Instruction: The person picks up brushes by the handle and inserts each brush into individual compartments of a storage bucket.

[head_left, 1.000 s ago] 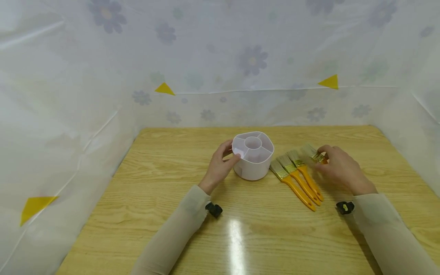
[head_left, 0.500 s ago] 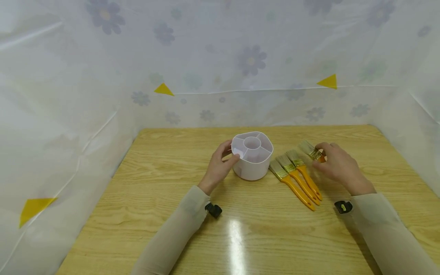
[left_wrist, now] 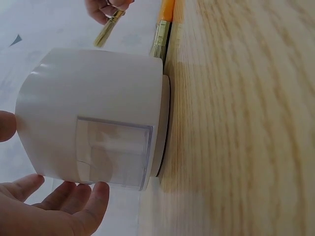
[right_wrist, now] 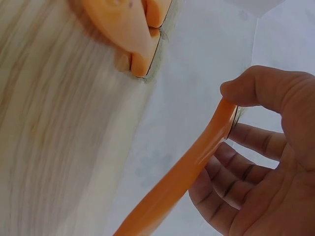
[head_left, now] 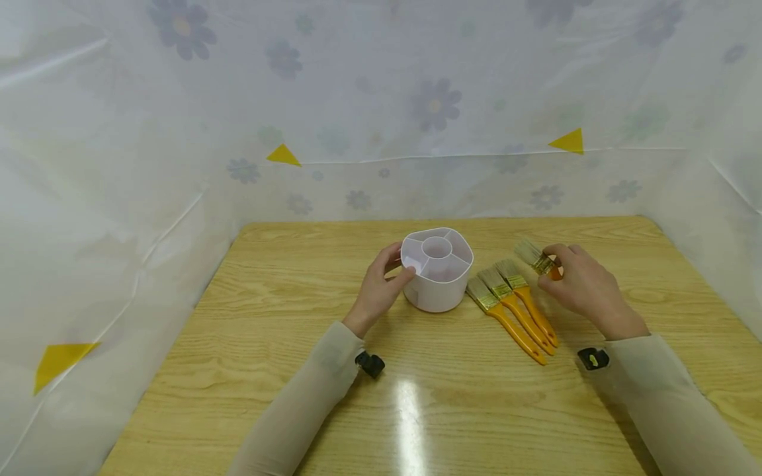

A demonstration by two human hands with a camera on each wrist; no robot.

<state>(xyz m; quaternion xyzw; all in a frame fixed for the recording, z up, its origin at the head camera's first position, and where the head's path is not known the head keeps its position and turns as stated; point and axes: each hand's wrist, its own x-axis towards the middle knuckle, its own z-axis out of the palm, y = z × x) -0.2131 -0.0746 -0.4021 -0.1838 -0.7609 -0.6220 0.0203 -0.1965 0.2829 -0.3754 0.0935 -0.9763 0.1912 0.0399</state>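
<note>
The organizer [head_left: 437,295] stands upright on the bench [head_left: 268,383], with the left fingers [left_wrist: 94,210] touching it at nine o'clock. Three brushes [head_left: 516,310] lie side by side at four o'clock from it, bristle ends nearest, handles pointing between four and five. At three, the right fingers [right_wrist: 258,139] hold a fourth brush [head_left: 542,264] above the bench. Behind, at twelve, hangs a sheet [head_left: 357,99].

Watching from afar, I count four paintbrushes [head_left: 507,323], one divided holder [head_left: 439,295], two hands [head_left: 380,285] [head_left: 586,289], two black wrist devices [head_left: 371,364], three yellow patches [head_left: 284,155] and one wooden counter [head_left: 286,297].
</note>
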